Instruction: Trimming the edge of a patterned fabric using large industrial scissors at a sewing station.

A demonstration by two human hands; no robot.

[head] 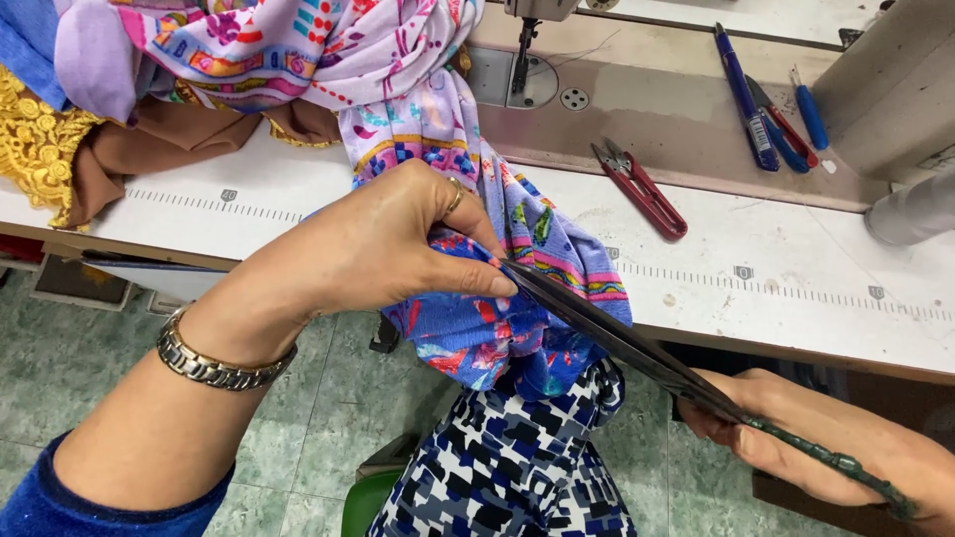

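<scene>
— Where do we stand with the patterned fabric (468, 199)?

— It hangs off the front edge of the worktop (796, 288) in a bunch, spilling from the heap at eleven o'clock down toward our lap at six. We've got the tips of the long shears (617, 338) right at its edge, where our left hand pinches it. We'd judge the cut barely begun: no separated piece shows, and most of the cloth is whole as far as we can see.

— And the hands?

— Our left hand (398, 244) comes in from eight o'clock, wrist bent, thumb and fingers closed on a fold of the fabric, holding it taut against the blade tips. Our right hand (796, 438), down at four o'clock, is wrapped around the shears' green handles; the blades look nearly together.

— What lies farther out?

— Red thread snips (642, 187) on the worktop at one o'clock, blue pens (761, 104) beyond them, and the sewing machine needle (522, 50) at twelve. Yellow lace (35, 144) sits at ten.
</scene>
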